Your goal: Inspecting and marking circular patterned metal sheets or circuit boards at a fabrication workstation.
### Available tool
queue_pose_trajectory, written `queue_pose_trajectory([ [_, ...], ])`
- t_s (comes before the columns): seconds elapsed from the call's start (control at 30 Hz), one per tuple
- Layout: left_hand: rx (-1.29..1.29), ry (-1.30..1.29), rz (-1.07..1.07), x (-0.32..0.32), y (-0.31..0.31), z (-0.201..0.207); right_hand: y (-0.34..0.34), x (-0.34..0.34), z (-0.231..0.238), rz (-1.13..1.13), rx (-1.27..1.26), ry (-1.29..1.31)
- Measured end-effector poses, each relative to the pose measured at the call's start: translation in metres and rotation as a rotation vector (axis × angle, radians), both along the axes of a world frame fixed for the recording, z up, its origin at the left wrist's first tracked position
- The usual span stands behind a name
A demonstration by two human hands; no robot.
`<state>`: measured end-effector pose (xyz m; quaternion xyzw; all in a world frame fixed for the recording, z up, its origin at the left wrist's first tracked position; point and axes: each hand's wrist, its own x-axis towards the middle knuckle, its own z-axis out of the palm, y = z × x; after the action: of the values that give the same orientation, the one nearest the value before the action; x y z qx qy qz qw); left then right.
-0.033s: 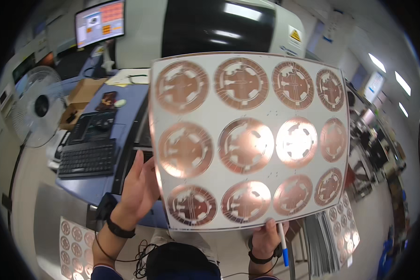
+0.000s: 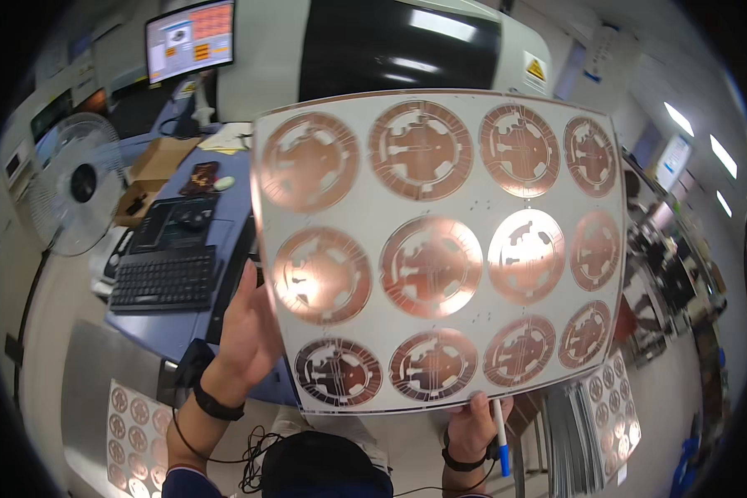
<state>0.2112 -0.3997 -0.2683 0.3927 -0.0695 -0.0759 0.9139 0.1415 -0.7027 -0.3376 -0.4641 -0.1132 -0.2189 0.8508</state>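
Both hands hold up a large panel of copper-patterned circuit boards (image 2: pixel 481 212), white with several round copper patterns in rows and bright glare on some of them. My left hand (image 2: pixel 251 336) is at its left edge, thumb upright beside the edge and fingers hidden behind the sheet. At the bottom edge, my right hand (image 2: pixel 473 425) pinches the panel with the thumb in front. A white marker pen with a blue end (image 2: pixel 501 436) also sits in my right hand, pointing down.
On the blue desk (image 2: pixel 153 328) at left are a keyboard (image 2: pixel 164 278), a monitor (image 2: pixel 191 41) and an open cardboard box (image 2: pixel 162 162). A fan (image 2: pixel 79 184) stands farther left. Similar panels lie low at left (image 2: pixel 137 436) and right (image 2: pixel 614 407), beside a stack of thin sheets (image 2: pixel 574 440).
The panel's left side has swung slightly nearer and farther left, and its glare has shifted across the copper circles. Both hands keep their hold; the background has slid slightly right.
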Motion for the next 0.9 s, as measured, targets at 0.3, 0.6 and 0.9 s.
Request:
queue_pose_trajectory([
  [0.3, 0.008, -0.069, 0.520, -0.025, 0.024, 0.015, 0.004, 0.034, 0.008, 0.180, -0.187, 0.039],
  [0.6, 0.267, -0.142, 0.939, -0.027, 0.053, 0.025, -0.086, 0.091, 0.057, -0.460, -0.331, 0.020],
  [0.9, 0.295, -0.217, 0.783, -0.019, 0.068, 0.000, -0.038, 0.110, 0.069, -0.373, -0.378, 0.094],
])
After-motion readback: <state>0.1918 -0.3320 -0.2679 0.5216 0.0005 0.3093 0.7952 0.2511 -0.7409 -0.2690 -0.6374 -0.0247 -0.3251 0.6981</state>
